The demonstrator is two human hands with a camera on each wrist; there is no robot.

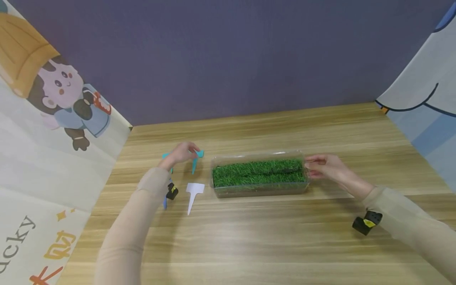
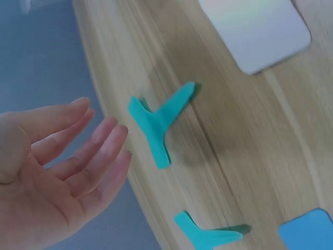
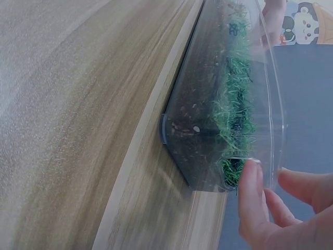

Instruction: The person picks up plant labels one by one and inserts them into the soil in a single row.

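A clear box (image 1: 261, 190) with green artificial grass (image 1: 256, 174) in it rests on the table. At its right end, my right hand (image 1: 329, 169) holds the rim between thumb and fingers; the right wrist view shows this hand (image 3: 286, 208) against the box's end (image 3: 205, 161). My left hand (image 1: 182, 152) hovers left of the box by a teal T-shaped marker (image 1: 194, 162). In the left wrist view the left hand (image 2: 67, 166) has loosely bent, empty fingers, and that marker (image 2: 158, 122) lies beside them on the wood.
A white T-shaped marker (image 1: 194, 192) lies left of the box. A second teal marker (image 2: 208, 237) and a blue piece (image 2: 309, 232) are nearby, partly hidden by the left arm in the head view. A dark blue panel (image 1: 228, 59) stands behind the table (image 1: 249, 237).
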